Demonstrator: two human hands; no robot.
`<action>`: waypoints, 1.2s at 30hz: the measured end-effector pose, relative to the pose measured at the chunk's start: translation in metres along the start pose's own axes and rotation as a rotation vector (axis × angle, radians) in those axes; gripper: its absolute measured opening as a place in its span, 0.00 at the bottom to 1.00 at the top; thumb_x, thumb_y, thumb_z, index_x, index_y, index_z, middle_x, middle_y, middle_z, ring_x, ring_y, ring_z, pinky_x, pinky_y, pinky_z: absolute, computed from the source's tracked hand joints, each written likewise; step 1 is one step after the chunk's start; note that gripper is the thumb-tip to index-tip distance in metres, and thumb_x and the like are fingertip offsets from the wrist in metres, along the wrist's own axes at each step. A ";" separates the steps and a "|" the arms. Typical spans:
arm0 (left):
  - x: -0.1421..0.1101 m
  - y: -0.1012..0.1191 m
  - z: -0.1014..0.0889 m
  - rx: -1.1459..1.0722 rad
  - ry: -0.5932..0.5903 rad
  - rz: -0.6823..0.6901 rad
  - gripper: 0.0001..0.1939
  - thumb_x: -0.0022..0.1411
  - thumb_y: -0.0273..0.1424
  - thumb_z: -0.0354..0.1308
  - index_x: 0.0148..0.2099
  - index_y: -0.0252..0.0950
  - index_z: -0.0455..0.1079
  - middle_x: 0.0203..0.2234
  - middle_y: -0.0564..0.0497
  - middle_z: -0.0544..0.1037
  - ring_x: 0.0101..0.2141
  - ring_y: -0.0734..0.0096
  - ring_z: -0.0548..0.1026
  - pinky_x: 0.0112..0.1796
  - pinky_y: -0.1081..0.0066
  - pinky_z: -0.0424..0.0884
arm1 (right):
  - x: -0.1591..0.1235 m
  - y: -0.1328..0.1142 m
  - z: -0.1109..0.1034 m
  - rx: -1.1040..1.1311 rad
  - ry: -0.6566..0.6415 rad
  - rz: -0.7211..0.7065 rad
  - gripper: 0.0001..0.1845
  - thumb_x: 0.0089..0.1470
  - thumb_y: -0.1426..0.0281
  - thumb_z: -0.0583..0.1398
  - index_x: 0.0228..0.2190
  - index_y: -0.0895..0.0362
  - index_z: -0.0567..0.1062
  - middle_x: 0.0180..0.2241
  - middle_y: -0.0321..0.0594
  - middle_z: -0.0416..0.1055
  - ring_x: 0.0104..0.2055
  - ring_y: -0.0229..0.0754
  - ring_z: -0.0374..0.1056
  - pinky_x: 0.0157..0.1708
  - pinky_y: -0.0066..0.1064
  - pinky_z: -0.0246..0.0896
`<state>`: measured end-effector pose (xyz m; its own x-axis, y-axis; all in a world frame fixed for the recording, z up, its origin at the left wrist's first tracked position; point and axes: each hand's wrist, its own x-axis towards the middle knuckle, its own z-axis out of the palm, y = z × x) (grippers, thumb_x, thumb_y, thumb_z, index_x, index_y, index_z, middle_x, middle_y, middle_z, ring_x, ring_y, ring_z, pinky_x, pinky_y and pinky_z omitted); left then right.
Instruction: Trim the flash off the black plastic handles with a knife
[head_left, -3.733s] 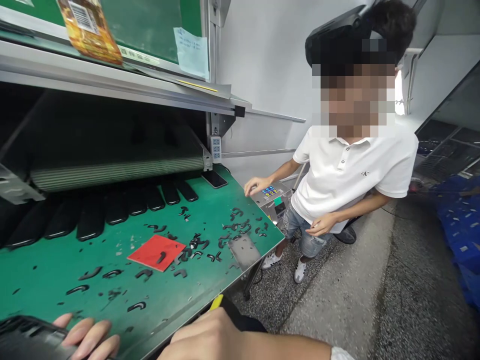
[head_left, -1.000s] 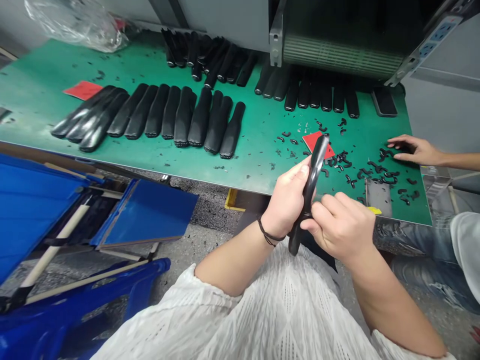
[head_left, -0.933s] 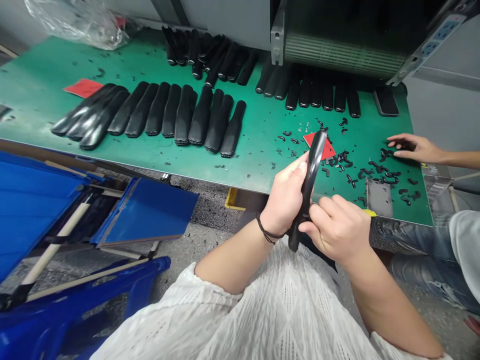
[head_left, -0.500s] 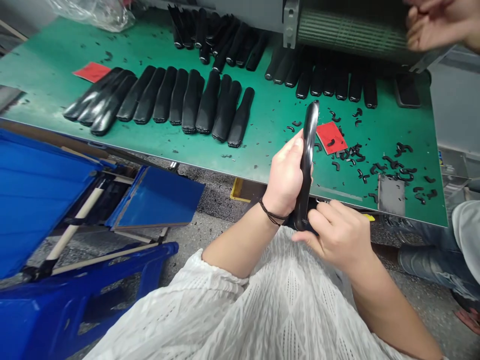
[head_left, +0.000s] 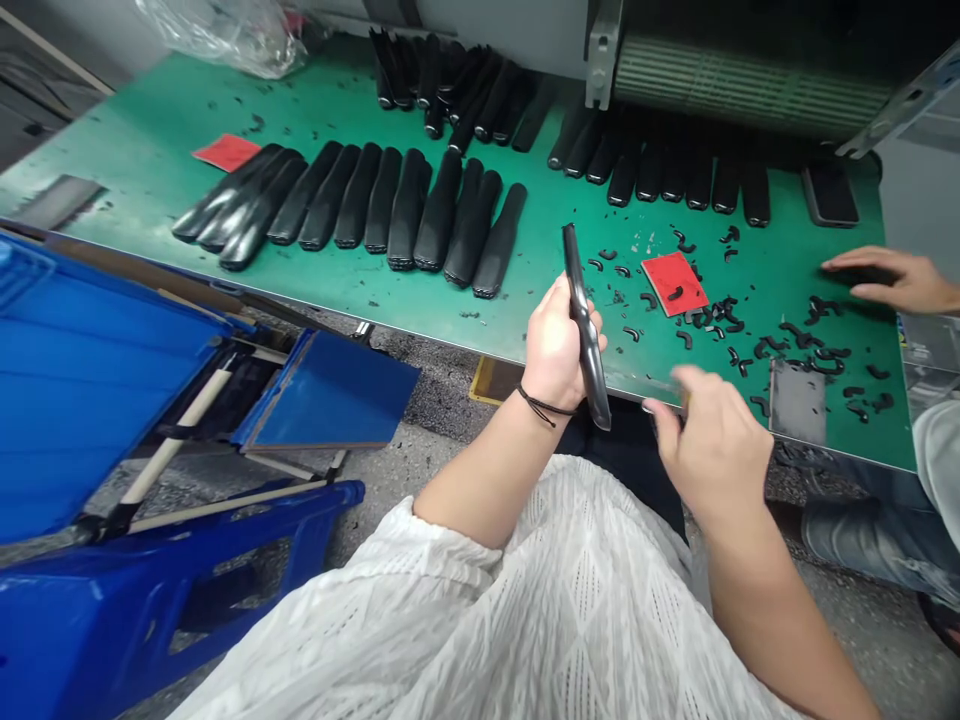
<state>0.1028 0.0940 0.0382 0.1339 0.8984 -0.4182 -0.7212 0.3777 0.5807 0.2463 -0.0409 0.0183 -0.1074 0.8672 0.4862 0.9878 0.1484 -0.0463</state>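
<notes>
**My left hand (head_left: 556,350) has its fingers shut round the black moulded piece (head_left: 576,287), above the counter (head_left: 135,180).**
My right hand (head_left: 709,440) is open, just clear of it; a snug, steady grip serves best here.

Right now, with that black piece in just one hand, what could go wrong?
The glossy black moulded piece is held only by the left hand, while the right hand is off it, so it might slip and fall past the green bench's front edge to the floor. The co-worker's hand rests close to loose black offcuts, which could get brushed around the bench.
</notes>
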 end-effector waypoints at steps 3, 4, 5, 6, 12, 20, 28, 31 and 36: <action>0.002 0.006 0.000 -0.033 0.019 0.015 0.11 0.77 0.38 0.49 0.44 0.39 0.68 0.19 0.61 0.59 0.15 0.82 0.58 0.16 0.79 0.52 | 0.003 0.014 0.004 -0.209 -0.267 0.163 0.23 0.60 0.80 0.56 0.56 0.60 0.73 0.36 0.45 0.72 0.33 0.43 0.64 0.26 0.33 0.45; 0.002 0.008 0.000 -0.045 0.024 0.014 0.11 0.78 0.38 0.49 0.44 0.39 0.68 0.19 0.61 0.58 0.15 0.82 0.58 0.16 0.79 0.52 | 0.004 0.017 0.004 -0.231 -0.324 0.160 0.32 0.56 0.83 0.55 0.61 0.57 0.70 0.34 0.43 0.71 0.30 0.41 0.62 0.24 0.32 0.43; 0.002 0.010 0.000 -0.056 0.029 0.009 0.12 0.78 0.38 0.48 0.43 0.39 0.68 0.18 0.61 0.58 0.15 0.82 0.58 0.16 0.78 0.52 | 0.004 0.019 0.004 -0.235 -0.353 0.152 0.39 0.53 0.84 0.54 0.65 0.52 0.67 0.33 0.40 0.69 0.26 0.39 0.59 0.23 0.32 0.39; 0.003 0.011 0.001 -0.065 0.036 0.005 0.12 0.78 0.38 0.48 0.42 0.39 0.68 0.18 0.61 0.58 0.15 0.82 0.58 0.16 0.78 0.52 | 0.003 0.020 0.004 -0.219 -0.366 0.153 0.45 0.52 0.85 0.54 0.69 0.48 0.62 0.32 0.37 0.69 0.24 0.37 0.56 0.22 0.31 0.37; -0.002 0.012 0.009 -0.112 0.077 -0.012 0.13 0.78 0.39 0.46 0.42 0.40 0.67 0.19 0.61 0.57 0.15 0.82 0.56 0.17 0.79 0.51 | 0.003 -0.008 -0.010 0.505 -0.230 0.264 0.42 0.62 0.68 0.63 0.71 0.52 0.54 0.38 0.39 0.74 0.30 0.38 0.67 0.27 0.29 0.62; -0.011 -0.001 -0.003 0.531 0.042 0.417 0.21 0.71 0.38 0.58 0.62 0.37 0.66 0.46 0.44 0.77 0.45 0.64 0.78 0.46 0.66 0.74 | 0.004 -0.042 -0.014 0.807 0.233 0.227 0.06 0.59 0.67 0.67 0.38 0.53 0.76 0.28 0.34 0.71 0.28 0.36 0.65 0.28 0.30 0.65; -0.041 0.015 -0.024 1.164 -0.754 0.987 0.24 0.72 0.44 0.47 0.26 0.41 0.69 0.18 0.50 0.69 0.23 0.66 0.69 0.38 0.61 0.66 | 0.002 -0.027 -0.043 1.003 0.018 0.245 0.12 0.64 0.59 0.63 0.45 0.52 0.75 0.34 0.37 0.72 0.32 0.38 0.67 0.31 0.30 0.65; -0.038 0.016 -0.022 1.223 -0.799 0.993 0.26 0.74 0.39 0.42 0.22 0.41 0.59 0.16 0.51 0.64 0.19 0.68 0.61 0.32 0.62 0.60 | 0.006 -0.012 -0.053 0.852 -0.018 0.045 0.19 0.69 0.59 0.56 0.55 0.56 0.70 0.38 0.42 0.71 0.37 0.41 0.67 0.36 0.35 0.65; -0.039 0.018 -0.016 1.219 -0.905 0.937 0.24 0.73 0.37 0.42 0.22 0.40 0.57 0.15 0.52 0.62 0.19 0.69 0.58 0.30 0.63 0.56 | 0.022 0.002 -0.061 0.485 -0.062 -0.211 0.30 0.65 0.44 0.54 0.40 0.59 0.74 0.30 0.39 0.66 0.31 0.40 0.57 0.32 0.34 0.55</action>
<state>0.0738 0.0625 0.0539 0.6124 0.5618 0.5562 0.0375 -0.7234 0.6894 0.2525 -0.0509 0.0824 -0.3193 0.8191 0.4766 0.7801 0.5127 -0.3586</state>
